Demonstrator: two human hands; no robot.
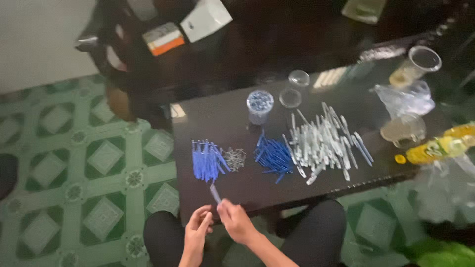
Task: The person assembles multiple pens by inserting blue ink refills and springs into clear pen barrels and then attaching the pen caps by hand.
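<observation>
At near edge of the dark glossy low table point(227, 123), both hands work close together over the person's lap. Right hand point(236, 221): fingers closed in a pinch on a slim blue-and-clear plastic pen part point(215, 193), held tilted, upper end reaching over the table edge. Left hand point(197, 228): fingers curled loosely, tips just beside the right hand; frame too blurred to tell whether it holds anything.

On table, approx. left to right:
- pile of thin bright-blue plastic tubes point(207, 160), nearest the hands, just beyond the held part.
- small heap of silvery metal springs point(234, 158), touching that pile's right side.
- pile of darker blue thin refills point(273, 155), mid-table.
- wide spread of clear/white plastic pen barrels point(324, 143), right of ctr.
- clear round plastic tub holding small blue-grey bits point(260, 106), behind the piles; two clear round lids point(294, 89) beside it.

Far right end: clear plastic cup point(420, 64), crumpled clear plastic bag point(403, 99), glass mug point(404, 129), yellow-labelled bottle lying on its side point(443, 146) with yellow cap point(400, 158) near it.

Floor: green patterned tiles point(74, 168). Person's knees in dark trousers either side of the hands.
</observation>
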